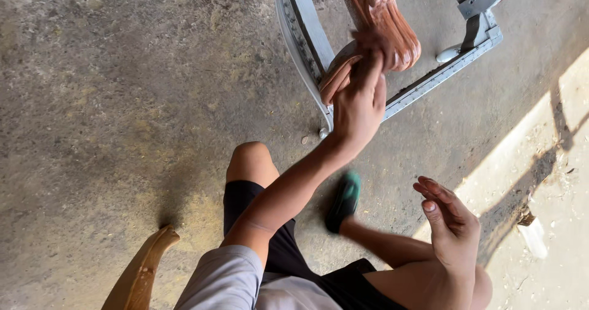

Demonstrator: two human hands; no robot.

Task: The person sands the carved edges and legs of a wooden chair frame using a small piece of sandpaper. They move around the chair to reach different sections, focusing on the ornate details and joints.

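Over the concrete floor, looking straight down from the head camera, we've got both hands in view.

Left hand: arm stretched forward, fingers closed on the carved reddish-brown wooden piece at its lower end. Some motion blur at the fingertips, so we can't tell exactly how the grip wraps, but it's clamped on the wood.

Carved piece sits top centre, running up out of view, with scrolled relief on its surface. It lies over the grey-painted furniture frame, crossing the frame's inner opening. Frame rests on the floor, curved rail on the left, straight rail running to the right corner. A pale rounded foot shows near that right rail.

Right hand: lower right, holding nothing, fingers extended and loosely together, thumb apart. It hovers above our right knee, well apart from the frame and the carved piece.

Below the left forearm: a bare knee, black shorts, and a green shoe on the floor between the two arms. Grey sleeve at bottom centre.

Bottom left: a curved light-tan wooden part, untouched, well apart from both hands.

Right edge: a sunlit strip of floor with wood chips and a small white scrap.
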